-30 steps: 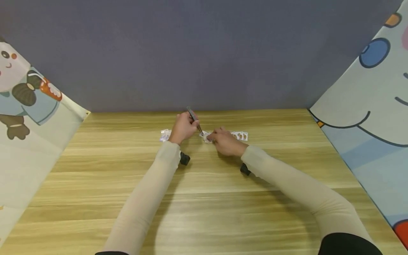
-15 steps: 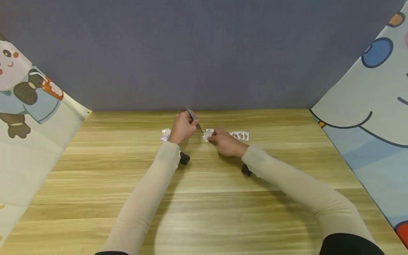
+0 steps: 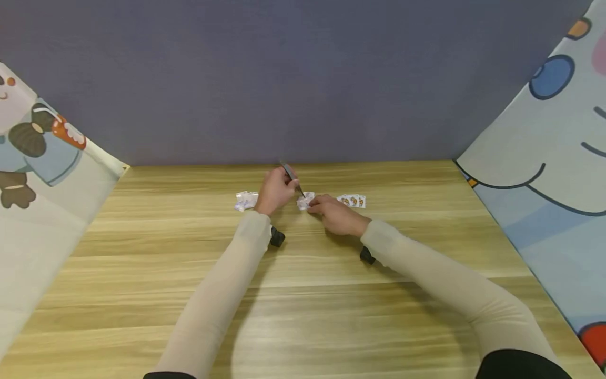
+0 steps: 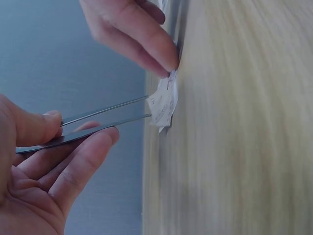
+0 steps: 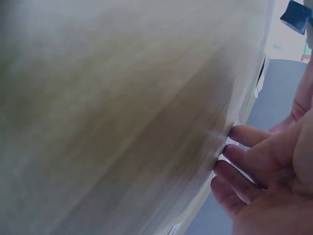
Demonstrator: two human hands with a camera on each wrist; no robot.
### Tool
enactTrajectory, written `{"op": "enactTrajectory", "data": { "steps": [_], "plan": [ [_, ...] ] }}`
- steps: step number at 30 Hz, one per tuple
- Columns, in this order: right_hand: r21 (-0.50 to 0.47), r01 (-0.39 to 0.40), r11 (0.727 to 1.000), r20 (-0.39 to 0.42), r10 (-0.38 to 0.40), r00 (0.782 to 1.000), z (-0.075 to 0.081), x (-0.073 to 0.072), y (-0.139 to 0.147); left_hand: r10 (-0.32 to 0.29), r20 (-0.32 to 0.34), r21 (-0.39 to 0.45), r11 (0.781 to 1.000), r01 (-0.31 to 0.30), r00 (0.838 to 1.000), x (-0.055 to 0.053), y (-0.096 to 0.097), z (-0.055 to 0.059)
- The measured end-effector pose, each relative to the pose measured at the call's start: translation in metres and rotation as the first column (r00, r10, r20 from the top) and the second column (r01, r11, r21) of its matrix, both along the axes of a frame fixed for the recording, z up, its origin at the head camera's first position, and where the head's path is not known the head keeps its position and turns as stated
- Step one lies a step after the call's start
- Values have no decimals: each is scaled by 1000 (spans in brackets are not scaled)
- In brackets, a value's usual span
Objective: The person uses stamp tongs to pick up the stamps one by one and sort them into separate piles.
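Observation:
My left hand pinches a pair of metal tweezers between thumb and fingers. The tweezers' two tips stand apart and meet the edge of a white printed slip, thin and creased. On the far side of it, my right hand holds the slip's other end, thumb and forefinger close together at the tabletop. Seen from the right wrist, its remaining fingers bend lightly with their tips at the wood. In the head view the slip's right end is hidden under the right fingertips.
Left of the hands lies a small group of white and purplish slips, partly behind the left wrist. Overlapping white cards with orange figures lie to the right. A grey wall rises behind the wooden table; cartoon-printed panels flank it.
The tweezers' tips have moved slightly toward the slip and now overlap it. The slip's outline between the hands has shifted. The right hand has stayed nearly in place.

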State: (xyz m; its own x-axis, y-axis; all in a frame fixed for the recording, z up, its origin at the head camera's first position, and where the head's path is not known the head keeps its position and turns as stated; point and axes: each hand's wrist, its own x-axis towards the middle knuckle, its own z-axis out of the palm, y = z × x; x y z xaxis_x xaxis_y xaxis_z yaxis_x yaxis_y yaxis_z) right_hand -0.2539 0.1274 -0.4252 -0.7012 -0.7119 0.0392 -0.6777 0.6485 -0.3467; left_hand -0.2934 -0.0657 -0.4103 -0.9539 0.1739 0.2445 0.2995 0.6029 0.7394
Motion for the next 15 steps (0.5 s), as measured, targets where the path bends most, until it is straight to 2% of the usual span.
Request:
{"op": "enactTrajectory", "data": {
  "steps": [5,11,15],
  "plan": [
    [12,0,1000,16,0,1000,1,2,-1,-23,-16,16,1000,23,1000,-1,4,-1],
    [25,4,1000,12,-4,1000,2,3,-2,-42,8,19,999,42,999,-1,7,-1],
    [30,14,999,23,-15,1000,2,3,-1,-58,-33,-21,998,58,998,-1,9,-1]
  ]
}}
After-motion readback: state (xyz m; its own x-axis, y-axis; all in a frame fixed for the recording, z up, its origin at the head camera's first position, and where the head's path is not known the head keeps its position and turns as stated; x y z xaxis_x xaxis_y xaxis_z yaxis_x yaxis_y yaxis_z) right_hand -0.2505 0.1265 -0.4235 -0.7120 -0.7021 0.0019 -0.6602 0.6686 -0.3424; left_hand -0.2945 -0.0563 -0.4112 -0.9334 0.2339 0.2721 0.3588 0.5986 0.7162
